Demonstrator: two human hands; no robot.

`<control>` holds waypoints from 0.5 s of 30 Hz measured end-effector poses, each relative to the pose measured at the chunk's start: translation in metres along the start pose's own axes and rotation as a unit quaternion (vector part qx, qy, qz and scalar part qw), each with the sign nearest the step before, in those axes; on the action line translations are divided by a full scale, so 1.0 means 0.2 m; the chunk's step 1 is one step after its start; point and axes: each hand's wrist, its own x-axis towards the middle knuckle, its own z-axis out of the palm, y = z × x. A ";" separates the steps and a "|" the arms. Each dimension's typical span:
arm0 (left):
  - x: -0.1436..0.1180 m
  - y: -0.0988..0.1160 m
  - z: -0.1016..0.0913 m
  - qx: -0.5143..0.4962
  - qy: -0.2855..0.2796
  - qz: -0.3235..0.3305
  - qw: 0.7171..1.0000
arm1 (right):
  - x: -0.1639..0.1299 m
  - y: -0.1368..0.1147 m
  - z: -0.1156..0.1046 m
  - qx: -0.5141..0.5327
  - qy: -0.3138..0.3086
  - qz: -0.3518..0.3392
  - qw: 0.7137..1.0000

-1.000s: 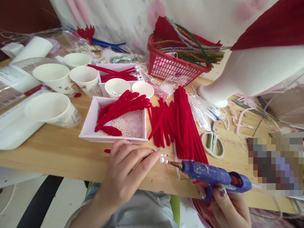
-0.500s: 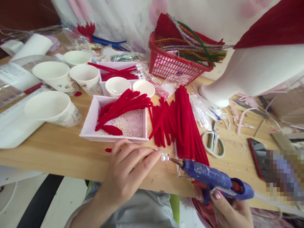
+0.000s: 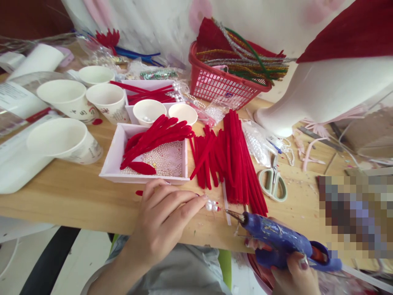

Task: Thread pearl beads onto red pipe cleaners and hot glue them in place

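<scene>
My left hand (image 3: pixel 167 217) is closed in a pinch on a small cluster of white pearl beads (image 3: pixel 211 205) with bits of red at its edge. What joins the beads is hidden by the fingertips. My right hand (image 3: pixel 291 266) grips a blue glue gun (image 3: pixel 276 233), its metal nozzle pointing left. The nozzle tip sits just right of the beads, a small gap apart. A short red tip (image 3: pixel 139 193) shows on the table left of my left hand.
A white box (image 3: pixel 144 179) with small pearls and red fuzzy pieces stands behind my left hand. Red fuzzy stems (image 3: pixel 236 164) lie behind the glue gun, beside scissors (image 3: pixel 273 182). Paper cups (image 3: pixel 64 139) stand left; a red basket (image 3: pixel 227 88) is at the back.
The glue gun has moved right and slightly down, away from the beads, so a gap now shows. My left hand stays nearly in place, still holding the beads.
</scene>
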 end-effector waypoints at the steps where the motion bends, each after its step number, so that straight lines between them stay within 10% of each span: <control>1: 0.00 0.00 0.00 -0.001 -0.001 0.000 1.000 | 0.01 0.01 -0.01 -0.004 -0.004 -0.003 1.000; 15: 0.01 0.00 -0.01 0.001 -0.003 -0.002 1.000 | 0.08 0.02 -0.10 -0.042 -0.075 -0.042 0.995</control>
